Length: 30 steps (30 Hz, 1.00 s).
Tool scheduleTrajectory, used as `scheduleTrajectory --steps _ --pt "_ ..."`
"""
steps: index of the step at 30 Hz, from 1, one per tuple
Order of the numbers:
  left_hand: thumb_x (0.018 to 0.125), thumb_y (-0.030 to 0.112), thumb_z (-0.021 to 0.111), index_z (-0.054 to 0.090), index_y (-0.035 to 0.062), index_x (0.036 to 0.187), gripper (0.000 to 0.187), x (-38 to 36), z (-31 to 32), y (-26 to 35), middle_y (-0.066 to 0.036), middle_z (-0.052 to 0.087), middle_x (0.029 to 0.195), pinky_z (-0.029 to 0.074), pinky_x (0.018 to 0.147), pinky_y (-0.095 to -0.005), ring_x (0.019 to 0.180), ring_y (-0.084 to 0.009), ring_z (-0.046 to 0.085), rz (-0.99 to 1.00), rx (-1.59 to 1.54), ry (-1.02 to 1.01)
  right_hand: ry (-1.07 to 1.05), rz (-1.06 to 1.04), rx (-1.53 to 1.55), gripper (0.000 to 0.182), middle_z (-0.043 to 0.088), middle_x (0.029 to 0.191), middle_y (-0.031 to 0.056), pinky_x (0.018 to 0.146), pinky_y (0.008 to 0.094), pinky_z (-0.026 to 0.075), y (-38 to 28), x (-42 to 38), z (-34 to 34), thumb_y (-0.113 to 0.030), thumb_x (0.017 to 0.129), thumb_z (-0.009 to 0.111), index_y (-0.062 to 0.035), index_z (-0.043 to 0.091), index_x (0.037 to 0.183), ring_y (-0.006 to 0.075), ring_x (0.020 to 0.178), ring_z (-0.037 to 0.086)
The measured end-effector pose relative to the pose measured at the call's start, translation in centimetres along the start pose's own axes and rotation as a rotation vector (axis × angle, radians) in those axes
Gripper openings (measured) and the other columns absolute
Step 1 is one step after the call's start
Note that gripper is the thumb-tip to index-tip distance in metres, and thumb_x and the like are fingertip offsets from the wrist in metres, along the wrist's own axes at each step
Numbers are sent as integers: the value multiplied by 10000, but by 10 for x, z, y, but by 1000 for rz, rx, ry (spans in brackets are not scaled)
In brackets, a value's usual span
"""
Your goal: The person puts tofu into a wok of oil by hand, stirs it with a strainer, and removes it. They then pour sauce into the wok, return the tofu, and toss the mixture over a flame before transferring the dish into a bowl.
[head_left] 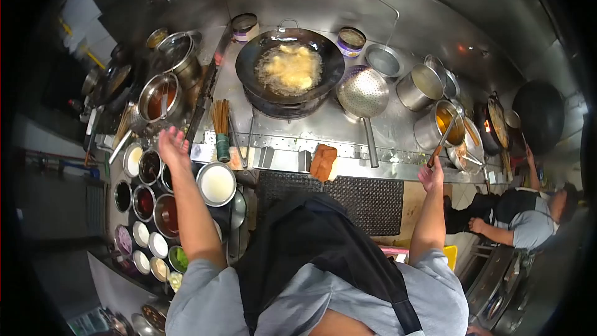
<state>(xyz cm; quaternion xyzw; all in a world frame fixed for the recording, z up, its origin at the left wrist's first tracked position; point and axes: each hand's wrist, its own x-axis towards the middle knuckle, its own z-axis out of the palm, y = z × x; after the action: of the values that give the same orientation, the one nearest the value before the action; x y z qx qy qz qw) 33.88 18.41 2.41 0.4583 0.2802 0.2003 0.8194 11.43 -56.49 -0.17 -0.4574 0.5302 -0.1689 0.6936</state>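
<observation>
My left hand [174, 148] is open, fingers spread, and holds nothing. It is nearest to a saucepan of red sauce [153, 104] and the small sauce containers on my left. My right hand [431, 174] is closed around the wooden end of a ladle [443, 143]. The ladle's head rests in a metal pot of yellow-orange liquid [429, 129]. Ahead of me, pale battered pieces [292, 68] bubble in oil in a dark wok [249, 65]. A perforated strainer [363, 91] lies right of the wok, its handle toward me.
A bamboo brush [221, 127] and a folded brown cloth [323, 162] lie along the counter's front. A bowl of white liquid [216, 184] stands at my left. Another metal pot [420, 87] is at the right. A co-worker [525, 211] stands at the far right.
</observation>
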Motion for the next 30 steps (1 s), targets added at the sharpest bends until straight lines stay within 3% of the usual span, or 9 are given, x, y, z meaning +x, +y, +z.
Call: scheduleTrajectory --steps 1,4,9,12,18,22,25,27,30 --pt "915 296 544 461 119 1281 415 -36 1 -6 -37 612 1130 446 657 -342 857 -185 578 58 60 11 -16 -2 -12 497 557 1070 123 659 340 476 -5 26 4 -407 898 596 -28 493 1203 208 850 558" --pt "909 145 486 498 107 1264 357 -107 -23 -57 -52 628 996 437 517 -266 669 -130 575 83 242 26 -81 -109 16 209 457 553 -12 364 260 339 -20 79 26 -212 890 570 -118 471 731 117 419 420" --pt "926 165 471 524 81 1234 324 -225 -68 -135 -24 627 946 388 442 -220 596 -95 544 -59 483 49 -287 -383 -11 72 518 646 -11 415 254 428 -22 23 66 -177 882 568 -118 529 897 102 517 516" --pt "946 145 461 513 61 1225 296 -273 -106 -190 -34 616 895 374 403 -222 566 -103 544 -69 529 83 -559 -340 1 379 522 748 35 417 269 419 -39 -13 78 -108 846 565 -55 516 1218 128 499 516" --pt "939 149 485 541 41 1168 260 -326 -193 -292 -82 628 803 403 373 -274 446 -139 521 -162 685 163 -930 -238 -41 253 496 642 -5 362 232 365 -137 6 139 -67 850 540 -50 550 1103 91 434 459" --pt "913 100 466 522 50 1149 248 -371 -208 -292 -79 581 729 383 349 -298 430 -159 512 -214 752 81 -613 -501 -345 73 510 598 4 376 261 341 -148 44 203 -66 829 554 -86 490 800 99 421 459" --pt "886 107 486 528 132 1124 243 -387 -231 -292 -78 579 733 393 351 -316 434 -184 523 -321 863 241 -486 -660 -281 198 497 614 18 345 282 363 -90 37 165 -72 832 531 -44 503 1026 128 430 486" --pt "859 136 523 530 185 1117 263 -386 -298 -330 -79 592 748 441 400 -372 497 -217 566 -499 575 335 -376 -549 -143 372 505 660 37 337 281 390 -47 26 119 -69 835 516 -84 435 1198 135 432 494" --pt "884 180 502 534 164 1127 246 -410 -309 -319 -76 593 773 452 409 -369 521 -216 576 -739 716 301 -267 -511 -257 438 513 699 59 341 276 413 -5 43 41 -65 824 511 -106 390 1243 134 433 494"
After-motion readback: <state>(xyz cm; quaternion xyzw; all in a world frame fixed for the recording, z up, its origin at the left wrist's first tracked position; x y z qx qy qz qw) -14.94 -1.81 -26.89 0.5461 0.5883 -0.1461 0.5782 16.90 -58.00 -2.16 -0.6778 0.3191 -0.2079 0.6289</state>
